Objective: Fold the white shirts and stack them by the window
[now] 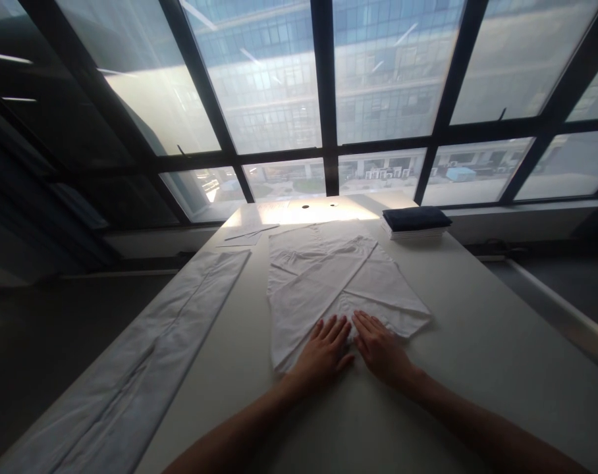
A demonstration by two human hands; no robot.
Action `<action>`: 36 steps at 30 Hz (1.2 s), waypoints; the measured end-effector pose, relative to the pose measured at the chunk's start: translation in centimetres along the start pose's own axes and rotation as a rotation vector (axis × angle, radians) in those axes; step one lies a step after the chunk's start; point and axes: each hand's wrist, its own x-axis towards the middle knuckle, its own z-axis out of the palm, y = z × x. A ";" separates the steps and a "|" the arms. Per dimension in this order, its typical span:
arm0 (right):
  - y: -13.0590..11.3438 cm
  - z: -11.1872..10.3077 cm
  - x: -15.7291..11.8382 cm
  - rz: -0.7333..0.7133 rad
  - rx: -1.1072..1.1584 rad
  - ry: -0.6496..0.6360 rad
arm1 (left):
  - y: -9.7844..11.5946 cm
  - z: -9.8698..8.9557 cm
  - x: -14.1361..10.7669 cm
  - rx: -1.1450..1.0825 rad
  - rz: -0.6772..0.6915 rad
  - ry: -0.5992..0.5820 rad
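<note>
A white shirt (319, 276) lies spread on the table in front of me, with its sleeves folded across its body. My left hand (326, 345) rests flat on the shirt's near edge, fingers stretched out and slightly apart. Beside it, my right hand (380, 349) also presses down on that edge, its fingers extended and close together. The two hands nearly meet at the index fingers. Neither hand grips anything. Part of the near hem is hidden under them.
On the white table (481, 355), a long folded pale cloth (180, 342) runs along the left side. A dark folded cloth (417, 218) tops a white stack (420, 234) at the far right. Paper sheets (242, 239) lie far left. Windows stand beyond.
</note>
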 end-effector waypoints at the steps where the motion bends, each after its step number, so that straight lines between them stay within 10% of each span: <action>1: -0.2 0.2 -0.1 -0.008 0.005 -0.023 | 0.3 0.2 0.0 -0.004 -0.003 0.017; 8: 0.6 1.0 -0.5 -0.042 0.020 -0.172 | -0.7 -2.5 0.2 -0.196 -0.030 0.162; 13: 0.9 0.8 -0.4 -0.041 0.057 -0.190 | -6.7 -5.3 0.5 -0.290 -0.215 0.326; 21: 3.3 -0.8 -2.5 -0.084 0.148 -0.212 | -14.5 -4.5 -2.0 -0.267 -0.384 0.458; 30: 13.9 -4.8 -5.9 -0.117 0.239 -0.162 | -15.5 -4.7 -2.1 -0.230 -0.467 0.651; 36: 19.4 -6.1 -7.9 0.190 -0.027 0.164 | -16.3 -4.9 -2.0 -0.162 -0.480 0.655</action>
